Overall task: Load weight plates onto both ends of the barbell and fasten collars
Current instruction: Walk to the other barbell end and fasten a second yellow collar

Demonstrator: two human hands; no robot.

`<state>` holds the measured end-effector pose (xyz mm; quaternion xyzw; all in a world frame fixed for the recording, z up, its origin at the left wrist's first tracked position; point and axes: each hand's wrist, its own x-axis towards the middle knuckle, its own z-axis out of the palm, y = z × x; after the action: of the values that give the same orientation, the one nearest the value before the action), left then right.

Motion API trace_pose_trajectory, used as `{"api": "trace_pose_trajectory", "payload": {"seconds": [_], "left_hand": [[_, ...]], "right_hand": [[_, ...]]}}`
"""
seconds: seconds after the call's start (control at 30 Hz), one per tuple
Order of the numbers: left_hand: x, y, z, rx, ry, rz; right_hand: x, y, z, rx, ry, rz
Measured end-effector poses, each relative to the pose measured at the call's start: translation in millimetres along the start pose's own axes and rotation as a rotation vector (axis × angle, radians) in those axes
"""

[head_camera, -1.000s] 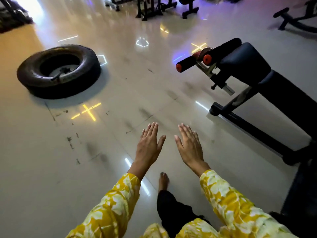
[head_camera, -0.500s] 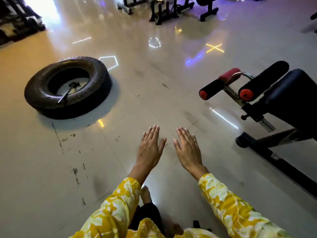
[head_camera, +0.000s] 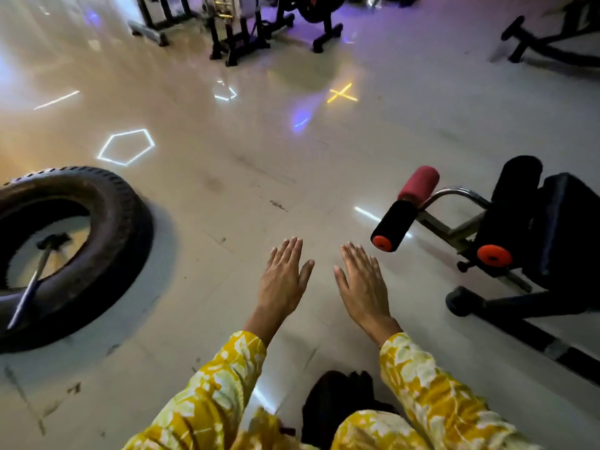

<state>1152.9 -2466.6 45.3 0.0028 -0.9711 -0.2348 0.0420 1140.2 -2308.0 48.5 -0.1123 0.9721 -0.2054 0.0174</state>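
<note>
Both hands are held out in front of the body, palms down, fingers straight and together, with nothing gripped. The left hand [head_camera: 285, 277] and the right hand [head_camera: 363, 284] are carried side by side, near each other but not touching, above bare floor [head_camera: 227, 203]. Yellow patterned sleeves [head_camera: 227, 384] cover both forearms.

Compared with the frames of one second and half a second ago, the pose of the hands is unchanged; only the view has shifted. The tyre [head_camera: 107, 241], with a hammer [head_camera: 35, 274] lying across its opening, has been carried to the left edge of the view and is now partly cut off. The bench [head_camera: 558, 241], with its foam rollers [head_camera: 394, 225], has been brought closer on the right. More of the far racks [head_camera: 233, 30] is now shown at the top.

It is judged that the person is walking or turning through the gym, not handling anything. No barbell, weight plate or collar is visible in this view; their location cannot be told. The task is therefore judged to be at its outset, with no plate loaded and no collar fastened. Before any loading can begin, the barbell and plates must be located and approached. The bench frame on the right should be cleared with care while moving.
</note>
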Motion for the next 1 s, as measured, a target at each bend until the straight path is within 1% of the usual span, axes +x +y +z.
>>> {"api": "trace_pose_trajectory", "payload": {"seconds": [0.13, 0.2, 0.37, 0.53, 0.67, 0.77, 0.87, 1.0], "left_hand": [[108.6, -18.8, 12.2, 0.009, -0.06, 0.07], [162.8, -24.8, 19.3, 0.016, -0.075, 0.1], [303.9, -25.0, 26.6, 0.037, -0.138, 0.149], [451.4, -4.7, 31.4, 0.036, -0.158, 0.209], [567.8, 2.9, 52.0, 0.019, -0.184, 0.245], [657.8, 10.2, 68.7, 0.022, -0.2, 0.314], [744.2, 25.0, 84.0, 0.022, -0.238, 0.39], [866.3, 65.7, 102.0, 0.008, -0.299, 0.516]], "right_hand": [[101.0, 16.9, 10.3, 0.03, 0.059, 0.087], [152.0, 28.5, 14.8, 0.042, 0.082, 0.099], [282.2, 57.7, 4.8, 0.109, 0.076, 0.195], [411.3, 91.1, -23.9, 0.1, 0.098, 0.232], [513.8, 129.7, -33.1, 0.105, 0.128, 0.273], [587.4, 158.4, -40.6, 0.121, 0.188, 0.331], [653.6, 183.3, -52.1, 0.108, 0.209, 0.402], [748.4, 225.1, -83.2, 0.104, 0.272, 0.51]]}}
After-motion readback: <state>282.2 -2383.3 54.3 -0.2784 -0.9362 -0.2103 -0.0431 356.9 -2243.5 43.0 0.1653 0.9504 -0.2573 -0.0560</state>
